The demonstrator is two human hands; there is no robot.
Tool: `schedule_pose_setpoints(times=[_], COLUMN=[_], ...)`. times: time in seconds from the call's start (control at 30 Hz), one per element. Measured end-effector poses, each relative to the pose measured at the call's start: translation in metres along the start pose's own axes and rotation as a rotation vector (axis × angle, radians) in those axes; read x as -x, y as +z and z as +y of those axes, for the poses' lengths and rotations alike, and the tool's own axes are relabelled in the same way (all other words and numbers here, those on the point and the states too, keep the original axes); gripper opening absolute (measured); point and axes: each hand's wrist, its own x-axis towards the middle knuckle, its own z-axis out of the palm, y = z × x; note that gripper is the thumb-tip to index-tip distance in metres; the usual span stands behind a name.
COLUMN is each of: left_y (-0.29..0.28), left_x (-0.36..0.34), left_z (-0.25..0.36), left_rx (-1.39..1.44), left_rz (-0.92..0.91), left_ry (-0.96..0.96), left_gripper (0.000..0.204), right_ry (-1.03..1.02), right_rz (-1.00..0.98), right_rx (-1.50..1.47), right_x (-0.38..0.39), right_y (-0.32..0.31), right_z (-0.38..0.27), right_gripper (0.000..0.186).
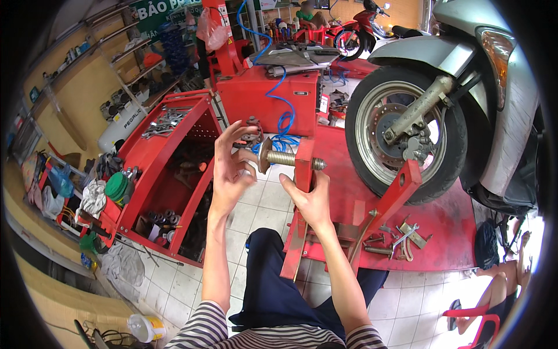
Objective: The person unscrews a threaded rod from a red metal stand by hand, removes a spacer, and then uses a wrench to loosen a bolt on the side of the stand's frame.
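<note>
Near the cart's (139, 152) wrenches (165, 122), left fingers (228, 138) spread empty, right fingers (292, 191) clasp a post (303, 173).

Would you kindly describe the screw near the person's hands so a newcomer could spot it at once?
From the silver scooter, look left to the red post at the right hand. Through its top runs the screw; its brassy ridged shaft and wide round collar set it apart from the plain red post.

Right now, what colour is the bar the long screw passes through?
The bar is red; the head view shows it best.
</note>
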Motion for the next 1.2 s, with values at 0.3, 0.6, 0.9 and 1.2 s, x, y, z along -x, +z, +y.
schedule_pose_setpoints(times=[0.3, 0.6, 0.9, 1.2], left_y=[-0.021, 0.001, 0.006, -0.012], left_x=[0.001, -0.004, 0.002, -0.002], left_z=[0.004, 0.011, 0.008, 0.019], left_rx=[-0.193, -0.095, -0.144, -0.119], left_rz=[-0.161, -0.162, -0.084, -0.091], left_ry=[-0.315, -0.163, -0.103, -0.239], left_gripper=[0.059, 0.061, 0.073, 0.066], right_ry=[0.01, 0.021, 0.029, 0.06], right_rz=[-0.024, -0.007, -0.02, -0.006], right_rx=[0.001, -0.012, -0.018, -0.006], right_x=[-0.001, 0.0, 0.001, 0.001], right_y=[-0.003, -0.002, -0.001, 0.0], right_z=[0.002, 0.005, 0.009, 0.01], right_gripper=[0.034, 0.037, 0.036, 0.03])
